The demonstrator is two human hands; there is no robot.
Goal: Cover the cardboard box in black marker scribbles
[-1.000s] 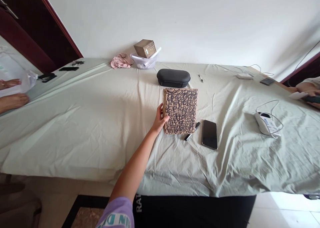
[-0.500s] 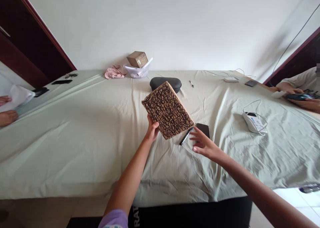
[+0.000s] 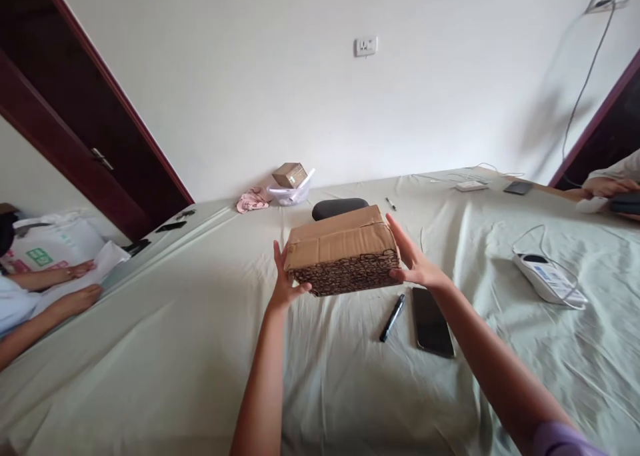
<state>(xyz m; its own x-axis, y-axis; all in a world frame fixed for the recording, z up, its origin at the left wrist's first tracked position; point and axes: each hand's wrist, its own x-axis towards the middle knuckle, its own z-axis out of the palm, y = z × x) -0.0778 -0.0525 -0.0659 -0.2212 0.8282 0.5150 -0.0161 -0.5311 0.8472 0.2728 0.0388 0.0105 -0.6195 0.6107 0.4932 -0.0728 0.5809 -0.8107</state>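
Note:
A cardboard box (image 3: 340, 246) is held up above the cloth-covered table. Dark looping scribbles cover the side that faces me, while its plain taped top also shows. My left hand (image 3: 286, 284) grips the left end, thumb at the lower front edge. On the right end, my right hand (image 3: 416, 261) is closed around the corner, its thumb against the scribbled side. Below the box lie a black marker (image 3: 393, 318) and a dark phone (image 3: 433, 323). Partly hidden behind it is a black oval case (image 3: 340, 207).
A smaller box (image 3: 290, 175) sits in a translucent basin (image 3: 295, 195) beside a pink cloth (image 3: 253, 199). To the right is a white device (image 3: 547, 279) with a cable. A person's hands (image 3: 80, 301) hold paper at left; another person's hand (image 3: 607, 187) is at right.
The box has been turned so its top now shows and the scribbled side faces me. My right hand, open before, has closed on the right end. The view has tilted up.

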